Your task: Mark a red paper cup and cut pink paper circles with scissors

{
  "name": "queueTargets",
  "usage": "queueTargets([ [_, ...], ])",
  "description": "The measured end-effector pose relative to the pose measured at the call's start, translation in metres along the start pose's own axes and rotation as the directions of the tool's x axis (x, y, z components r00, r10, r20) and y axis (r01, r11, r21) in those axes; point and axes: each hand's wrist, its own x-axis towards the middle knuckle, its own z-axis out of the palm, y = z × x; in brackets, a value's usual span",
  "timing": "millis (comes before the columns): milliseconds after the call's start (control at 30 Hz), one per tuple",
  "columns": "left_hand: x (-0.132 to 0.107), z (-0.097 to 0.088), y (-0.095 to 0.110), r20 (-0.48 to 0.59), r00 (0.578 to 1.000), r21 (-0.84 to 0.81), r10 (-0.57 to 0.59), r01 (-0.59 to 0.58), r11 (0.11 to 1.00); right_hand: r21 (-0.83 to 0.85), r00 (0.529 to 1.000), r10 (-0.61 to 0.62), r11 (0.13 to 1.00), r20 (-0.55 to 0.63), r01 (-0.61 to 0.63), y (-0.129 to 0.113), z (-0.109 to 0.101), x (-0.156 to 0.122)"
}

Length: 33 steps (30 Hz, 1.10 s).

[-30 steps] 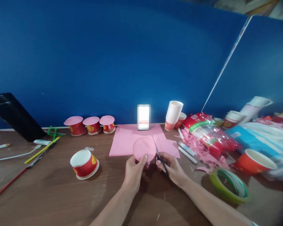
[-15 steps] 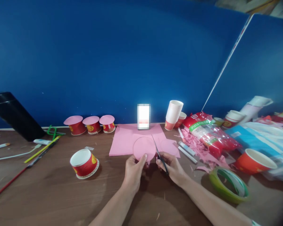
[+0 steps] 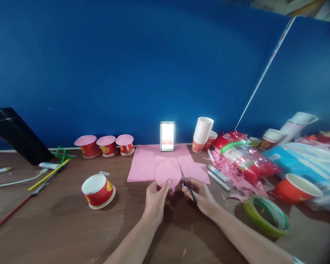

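My left hand (image 3: 157,200) pinches a round pink paper disc (image 3: 167,172) by its near edge, thumb on top. In my right hand (image 3: 199,196) is a pair of scissors (image 3: 189,190), its blades pointing up and away along the disc's right edge. A narrow pink strip hangs below the disc near my left fingers. Behind the disc lies a stack of pink paper sheets (image 3: 143,165). To the left, a cut red paper cup (image 3: 99,190) stands with its white base up.
Several red cup pieces topped with pink discs (image 3: 85,141) line the wall at left. Stacked paper cups (image 3: 202,134), pink scraps (image 3: 231,174), a red plastic pack (image 3: 238,154) and a green tape roll (image 3: 266,216) lie at right. A black cylinder (image 3: 19,135) leans at left.
The paper disc has shifted very slightly left with my left hand. The scissors stay beside its right edge, almost unmoved.
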Motion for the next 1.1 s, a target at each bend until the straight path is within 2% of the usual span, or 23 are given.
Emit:
queueTargets([
  [600,-0.0002,0.0014,0.0005,-0.003,1.0,-0.01,-0.005,0.005,1.0,-0.004,1.0,0.024,1.0,-0.005,-0.024,0.0036,-0.0011,0.0002],
  [833,0.0023,-0.0021,-0.0022,0.017,0.999,0.034,0.031,-0.032,0.999,0.021,1.0,-0.001,1.0,0.024,0.001,0.0032,-0.0014,-0.0003],
  [1100,0.0011,-0.0015,-0.002,0.005,1.0,0.013,0.001,-0.001,1.0,0.015,1.0,-0.017,1.0,0.016,0.016,0.0031,-0.0015,-0.0001],
])
